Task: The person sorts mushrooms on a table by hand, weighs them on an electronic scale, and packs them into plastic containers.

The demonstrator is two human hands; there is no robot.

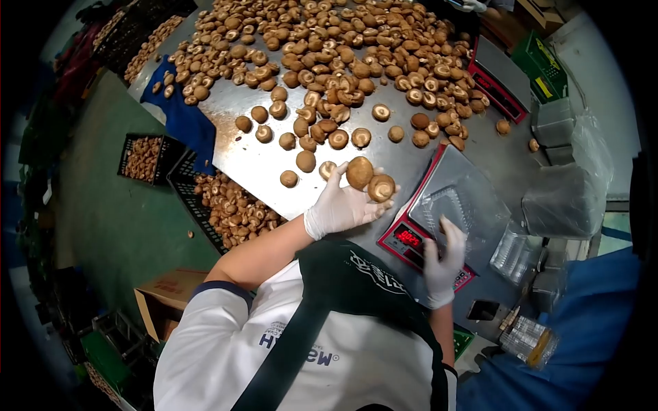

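Observation:
My left hand (pixel 346 207), in a white glove, is palm up above the steel table and holds two shiitake mushrooms. One shows its brown cap (pixel 359 172), the other its pale underside (pixel 381 188). My right hand (pixel 445 264), also gloved, is over the front of a red digital scale (pixel 409 238) with thumb and fingers apart and nothing between them. A clear plastic tray (pixel 449 209) lies on the scale's plate, just beyond my right fingertips; whether they touch it I cannot tell. A loose mushroom (pixel 327 170) rests beside my left thumb.
A large heap of shiitake (pixel 329 48) covers the far side of the steel table (pixel 233 157). A second scale (pixel 499 79) and stacked clear trays (pixel 558 198) are at the right. Black crates of mushrooms (pixel 236 212) stand at the left. Another person's gloved hand (pixel 473 5) shows at the top.

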